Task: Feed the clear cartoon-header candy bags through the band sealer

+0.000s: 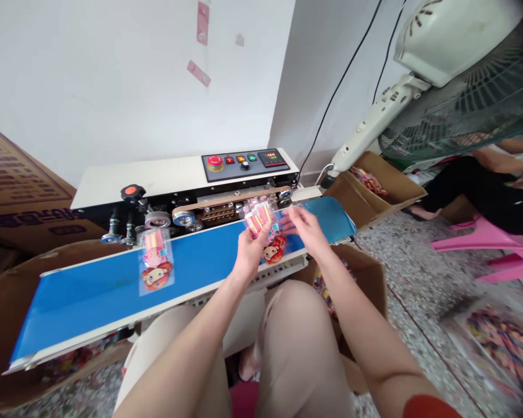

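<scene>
My left hand (250, 249) is closed on a clear plastic packet (261, 217) with pink and yellow sticks inside, above the blue conveyor belt (209, 252). A red-haired cartoon figure (273, 249) shows just below it; whether it belongs to the same packet or to a second one, I cannot tell. To the right of the packet is my right hand (304, 227), its fingers apart and slightly blurred. Another packet (156, 261) lies on the belt further left, its upper end at the rollers of the white band sealing machine (152, 177).
A control panel (246, 164) with a red knob tops the machine. Cardboard boxes (375, 186) of packets stand at right. A large fan (457, 98) leans over them. A pink stool (492, 244) and a bag of packets (501, 337) are on the floor, near another person's leg (466, 188).
</scene>
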Demonstrator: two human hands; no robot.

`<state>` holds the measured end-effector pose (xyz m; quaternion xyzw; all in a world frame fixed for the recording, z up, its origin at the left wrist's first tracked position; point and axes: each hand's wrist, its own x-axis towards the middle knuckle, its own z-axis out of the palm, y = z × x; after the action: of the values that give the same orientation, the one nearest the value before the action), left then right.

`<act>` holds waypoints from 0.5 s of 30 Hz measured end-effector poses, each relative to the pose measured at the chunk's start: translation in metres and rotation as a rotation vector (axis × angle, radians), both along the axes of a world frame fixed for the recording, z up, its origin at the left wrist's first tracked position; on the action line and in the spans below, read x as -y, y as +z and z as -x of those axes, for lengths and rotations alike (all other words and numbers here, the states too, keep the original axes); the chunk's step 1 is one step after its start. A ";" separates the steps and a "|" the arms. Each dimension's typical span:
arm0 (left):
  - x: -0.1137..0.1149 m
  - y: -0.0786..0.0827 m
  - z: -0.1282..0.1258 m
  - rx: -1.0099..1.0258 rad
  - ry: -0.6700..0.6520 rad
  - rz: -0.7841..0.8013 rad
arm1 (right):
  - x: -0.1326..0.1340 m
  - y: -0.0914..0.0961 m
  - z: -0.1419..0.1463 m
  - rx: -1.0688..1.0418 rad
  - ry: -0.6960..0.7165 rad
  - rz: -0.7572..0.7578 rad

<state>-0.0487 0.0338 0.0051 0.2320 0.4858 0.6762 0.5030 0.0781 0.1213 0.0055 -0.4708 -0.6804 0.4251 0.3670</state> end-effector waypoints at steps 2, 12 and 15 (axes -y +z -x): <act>0.000 0.000 -0.002 0.034 -0.019 0.011 | 0.022 0.003 0.005 -0.139 0.104 0.044; 0.003 0.001 0.003 0.066 -0.043 0.091 | -0.016 -0.031 -0.032 -0.275 -0.351 -0.034; 0.003 0.001 0.004 0.088 -0.059 0.104 | -0.051 -0.044 -0.051 0.026 -0.379 -0.060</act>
<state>-0.0529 0.0312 0.0061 0.1898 0.4904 0.6444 0.5551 0.1295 0.1726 -0.0388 -0.5848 -0.5967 0.3218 0.4454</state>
